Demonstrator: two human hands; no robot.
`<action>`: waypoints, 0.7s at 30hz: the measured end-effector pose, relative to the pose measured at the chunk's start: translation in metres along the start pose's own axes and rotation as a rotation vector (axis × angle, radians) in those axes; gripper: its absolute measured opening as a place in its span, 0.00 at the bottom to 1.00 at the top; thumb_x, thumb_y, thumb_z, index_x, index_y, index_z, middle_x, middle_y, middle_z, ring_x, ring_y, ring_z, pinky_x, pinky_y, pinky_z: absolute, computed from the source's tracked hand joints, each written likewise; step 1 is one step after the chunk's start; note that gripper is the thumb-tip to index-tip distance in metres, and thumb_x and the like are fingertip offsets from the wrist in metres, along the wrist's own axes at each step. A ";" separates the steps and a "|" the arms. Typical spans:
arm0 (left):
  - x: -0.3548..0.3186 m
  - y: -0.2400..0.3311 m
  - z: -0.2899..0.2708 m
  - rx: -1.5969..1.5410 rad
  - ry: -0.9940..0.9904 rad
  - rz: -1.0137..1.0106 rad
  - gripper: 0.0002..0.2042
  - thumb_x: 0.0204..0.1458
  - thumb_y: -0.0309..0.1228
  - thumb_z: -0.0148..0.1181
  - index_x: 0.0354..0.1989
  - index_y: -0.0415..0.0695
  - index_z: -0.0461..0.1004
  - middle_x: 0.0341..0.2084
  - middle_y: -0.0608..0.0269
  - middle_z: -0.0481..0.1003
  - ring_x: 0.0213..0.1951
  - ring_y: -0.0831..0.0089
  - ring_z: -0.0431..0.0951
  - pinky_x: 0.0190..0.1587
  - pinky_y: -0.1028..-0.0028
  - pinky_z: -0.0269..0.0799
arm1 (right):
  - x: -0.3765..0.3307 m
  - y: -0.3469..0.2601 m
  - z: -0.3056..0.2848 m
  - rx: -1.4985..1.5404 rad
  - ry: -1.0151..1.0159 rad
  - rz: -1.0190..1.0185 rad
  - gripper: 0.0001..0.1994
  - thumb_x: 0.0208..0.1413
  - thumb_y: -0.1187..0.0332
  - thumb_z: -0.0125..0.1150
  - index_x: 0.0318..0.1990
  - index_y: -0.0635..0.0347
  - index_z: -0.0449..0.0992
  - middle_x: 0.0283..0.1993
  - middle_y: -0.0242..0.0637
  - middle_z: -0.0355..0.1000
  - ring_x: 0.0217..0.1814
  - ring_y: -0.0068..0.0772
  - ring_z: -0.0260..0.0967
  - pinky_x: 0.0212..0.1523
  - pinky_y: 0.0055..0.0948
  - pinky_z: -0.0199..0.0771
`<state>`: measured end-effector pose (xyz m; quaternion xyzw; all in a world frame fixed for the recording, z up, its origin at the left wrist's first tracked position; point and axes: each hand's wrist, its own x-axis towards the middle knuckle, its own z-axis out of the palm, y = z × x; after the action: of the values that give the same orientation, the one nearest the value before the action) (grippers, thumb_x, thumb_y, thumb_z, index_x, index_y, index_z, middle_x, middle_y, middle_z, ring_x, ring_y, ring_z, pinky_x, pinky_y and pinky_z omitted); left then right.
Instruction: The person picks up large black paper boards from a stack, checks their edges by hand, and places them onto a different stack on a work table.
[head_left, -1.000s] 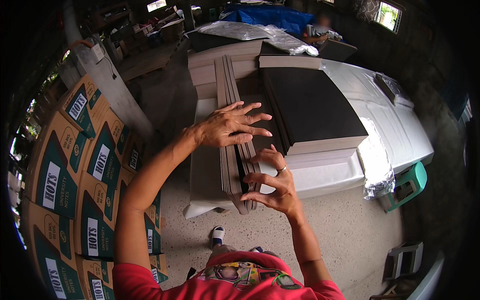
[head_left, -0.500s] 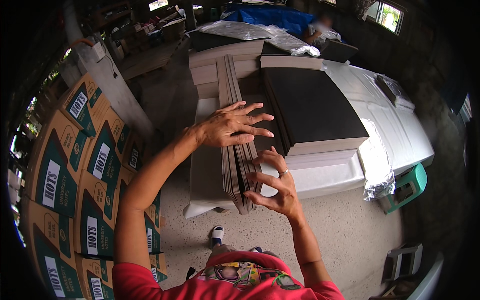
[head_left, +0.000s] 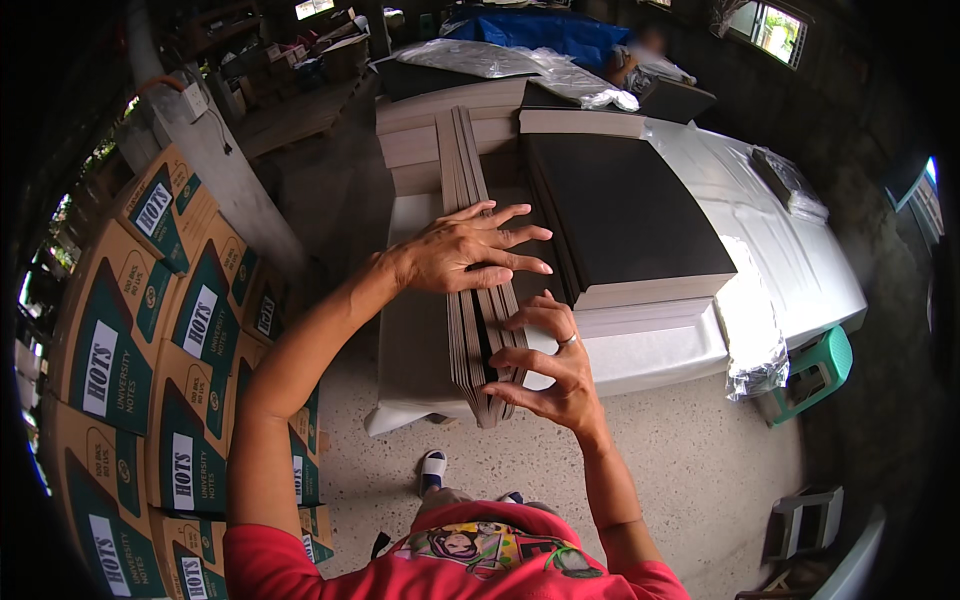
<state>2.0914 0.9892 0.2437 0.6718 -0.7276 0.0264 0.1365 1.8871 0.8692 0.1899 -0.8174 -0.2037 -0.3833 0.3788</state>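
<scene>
A bundle of thin grey-edged boards (head_left: pixel 466 330) stands on its long edge, running away from me, with a dark gap between boards at its near end. Across the top edges lies my left hand (head_left: pixel 462 252), its fingers stretched out and spread toward the right. My right hand (head_left: pixel 555 368), with a ring on one finger, is at the near right side of the bundle. Its bent fingers and thumb hook over the edges of the right-hand boards by the gap. A thick stack of black-topped boards (head_left: pixel 625 215) lies flat to the right of the bundle.
More board stacks (head_left: pixel 410 145) stand behind, partly under clear plastic film (head_left: pixel 490 62). White sheeting (head_left: pixel 780 250) covers the table at right. Printed cartons (head_left: pixel 195 320) are piled at left beside a post (head_left: pixel 225 150). A green stool (head_left: pixel 820 370) stands at right; another person (head_left: pixel 650 65) is at the back.
The near part of the bundle has shifted very slightly to the right. Both hands keep nearly the same places, the right fingers moving only a little at the gap.
</scene>
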 end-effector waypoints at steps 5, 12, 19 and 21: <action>0.001 -0.001 0.001 -0.002 0.003 0.005 0.19 0.59 0.54 0.40 0.56 0.74 0.69 0.67 0.77 0.53 0.70 0.60 0.45 0.68 0.44 0.37 | 0.000 0.000 -0.001 0.010 -0.003 0.001 0.15 0.33 0.60 0.76 0.32 0.46 0.80 0.48 0.33 0.66 0.57 0.45 0.61 0.62 0.53 0.58; 0.001 -0.003 0.004 0.023 0.013 0.012 0.18 0.60 0.53 0.40 0.56 0.75 0.68 0.67 0.78 0.54 0.70 0.60 0.45 0.68 0.44 0.38 | -0.003 -0.002 0.001 -0.022 0.016 -0.013 0.16 0.36 0.64 0.73 0.37 0.44 0.79 0.49 0.33 0.66 0.58 0.48 0.62 0.62 0.55 0.58; 0.003 -0.001 0.001 0.041 0.012 0.029 0.19 0.60 0.54 0.39 0.58 0.73 0.67 0.67 0.77 0.53 0.70 0.58 0.45 0.67 0.44 0.40 | -0.017 -0.011 0.012 -0.166 0.013 -0.017 0.18 0.36 0.67 0.71 0.41 0.45 0.77 0.55 0.36 0.65 0.62 0.56 0.61 0.52 0.45 0.76; -0.001 -0.002 0.001 0.047 0.027 0.028 0.21 0.59 0.56 0.37 0.60 0.74 0.64 0.68 0.76 0.51 0.70 0.58 0.45 0.67 0.44 0.40 | -0.017 -0.012 0.013 -0.190 0.002 -0.042 0.18 0.37 0.67 0.71 0.41 0.47 0.77 0.55 0.37 0.65 0.63 0.57 0.61 0.50 0.43 0.77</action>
<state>2.0932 0.9895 0.2417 0.6642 -0.7342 0.0542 0.1300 1.8753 0.8861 0.1767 -0.8449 -0.1832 -0.4094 0.2916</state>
